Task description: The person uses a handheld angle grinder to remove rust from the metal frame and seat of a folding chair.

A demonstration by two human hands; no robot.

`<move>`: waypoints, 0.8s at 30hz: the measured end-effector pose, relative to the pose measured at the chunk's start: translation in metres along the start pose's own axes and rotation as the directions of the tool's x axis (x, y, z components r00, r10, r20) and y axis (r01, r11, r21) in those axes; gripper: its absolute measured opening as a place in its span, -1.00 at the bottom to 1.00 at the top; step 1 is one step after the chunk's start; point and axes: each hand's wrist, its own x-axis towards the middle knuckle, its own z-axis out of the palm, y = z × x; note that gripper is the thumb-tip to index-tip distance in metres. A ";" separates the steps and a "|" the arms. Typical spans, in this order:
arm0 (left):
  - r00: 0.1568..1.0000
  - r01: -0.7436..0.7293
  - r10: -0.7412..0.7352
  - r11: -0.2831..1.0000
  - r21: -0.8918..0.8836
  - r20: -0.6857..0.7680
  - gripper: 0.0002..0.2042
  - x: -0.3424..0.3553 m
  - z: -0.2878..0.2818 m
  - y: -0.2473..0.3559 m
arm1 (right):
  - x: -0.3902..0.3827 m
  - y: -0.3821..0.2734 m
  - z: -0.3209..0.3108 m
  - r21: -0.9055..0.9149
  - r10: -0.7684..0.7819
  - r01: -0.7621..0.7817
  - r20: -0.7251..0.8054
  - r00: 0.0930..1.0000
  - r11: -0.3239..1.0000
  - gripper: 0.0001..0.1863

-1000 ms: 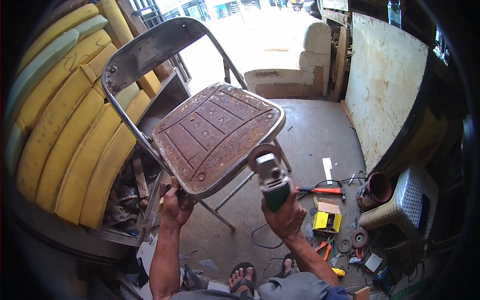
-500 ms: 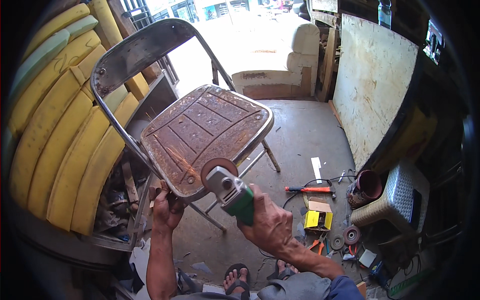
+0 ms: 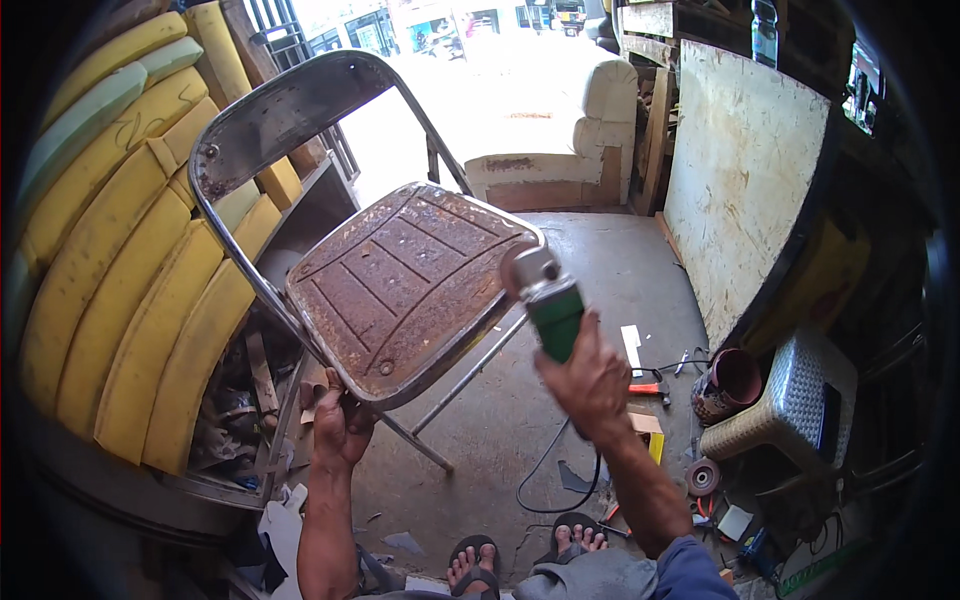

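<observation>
A metal folding chair (image 3: 400,275) with a rusty brown seat and dark backrest stands tilted in front of me. My left hand (image 3: 340,425) grips the near left edge of its seat from below. In my right hand (image 3: 592,385) is a green and silver angle grinder (image 3: 556,315), its body clasped from above. The grinder's brown disc is at the right corner of the seat; whether it touches the metal I cannot tell. No sparks show. A black cord hangs below the grinder.
Yellow foam pieces (image 3: 130,330) are stacked at the left. A hammer (image 3: 650,388), a yellow box (image 3: 655,445), grinding discs (image 3: 702,477) and a woven stool (image 3: 790,400) are at the right. A white armchair (image 3: 560,130) and a leaning board (image 3: 745,180) stand farther back.
The grinder in my right hand has moved from the seat's near edge to its right corner, up and to the right. The sparks are gone. My left hand keeps its grip.
</observation>
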 end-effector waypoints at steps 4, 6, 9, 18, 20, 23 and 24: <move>0.999 0.027 -0.026 1.000 0.015 -0.021 -0.54 -0.001 0.006 0.004 | -0.065 -0.024 0.009 0.145 -0.310 0.299 0.056 0.949 0.943 -0.17; 0.998 0.058 -0.059 0.997 0.041 0.014 -0.52 -0.006 0.007 0.008 | -0.078 -0.031 0.016 0.205 -0.408 0.391 0.045 0.912 0.897 -0.18; 0.999 0.042 -0.042 0.999 0.034 0.013 -0.52 -0.007 0.011 0.005 | -0.070 -0.005 0.027 0.269 -0.290 0.283 -0.013 0.957 0.921 -0.15; 1.000 0.015 -0.014 0.996 0.094 -0.013 -0.53 0.005 0.015 -0.003 | 0.042 0.055 0.032 0.265 0.130 -0.087 -0.153 0.980 0.960 -0.26; 0.999 0.035 -0.034 0.997 0.064 -0.022 -0.55 0.009 0.018 -0.007 | 0.043 0.056 0.038 0.246 0.103 -0.057 -0.179 0.978 0.968 -0.23; 0.996 0.087 -0.086 0.996 -0.029 0.035 -0.56 0.016 0.026 -0.011 | 0.003 0.033 0.039 0.194 0.015 0.004 -0.093 0.996 0.981 -0.18; 0.992 0.114 -0.109 0.991 -0.071 0.068 -0.57 0.020 0.031 -0.016 | -0.010 0.028 0.039 0.204 -0.027 0.048 -0.104 0.994 0.978 -0.18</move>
